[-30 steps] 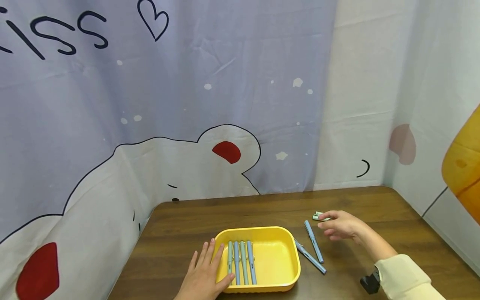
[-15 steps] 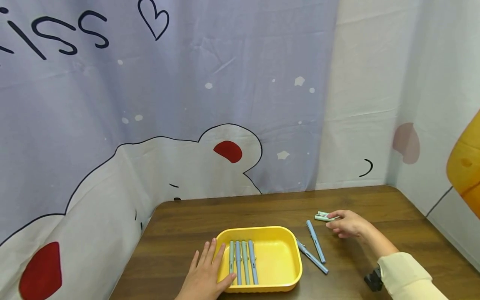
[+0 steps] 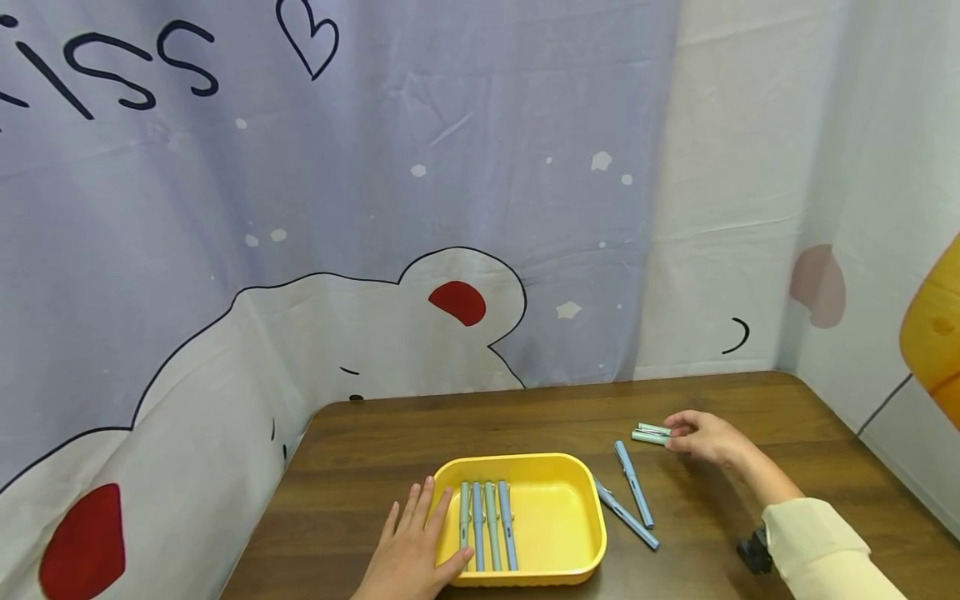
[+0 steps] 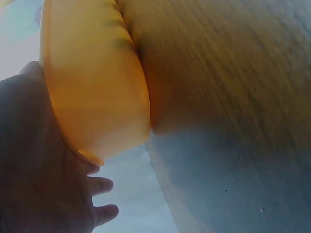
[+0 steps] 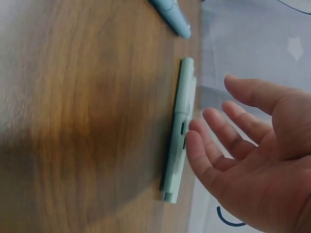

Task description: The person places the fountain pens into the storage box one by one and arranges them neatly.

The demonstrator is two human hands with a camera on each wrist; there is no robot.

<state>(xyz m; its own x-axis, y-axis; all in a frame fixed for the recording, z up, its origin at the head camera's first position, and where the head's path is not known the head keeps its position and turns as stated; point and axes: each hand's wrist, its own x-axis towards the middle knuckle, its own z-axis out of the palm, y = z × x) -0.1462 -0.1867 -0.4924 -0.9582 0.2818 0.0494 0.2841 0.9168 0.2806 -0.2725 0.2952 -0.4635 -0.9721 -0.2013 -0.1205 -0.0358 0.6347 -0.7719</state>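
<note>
A yellow plastic tray stands on the table with several green and blue pens lined up along its left side. My left hand rests spread on the tray's left rim, its thumb over the near corner. At the far right of the table, my right hand is over the right end of light green pens lying side by side. In the right wrist view, the fingers are loosely bent, with the fingertips right beside a green pen.
Between the tray and my right hand lie two blue pens, an upper one and a lower one whose far end meets the tray's right side. Patterned curtains hang behind the wooden table.
My right hand has moved slightly right and away from me along the green pens, uncovering more of them. The left hand has stayed on the tray; the view has shifted slightly.
</note>
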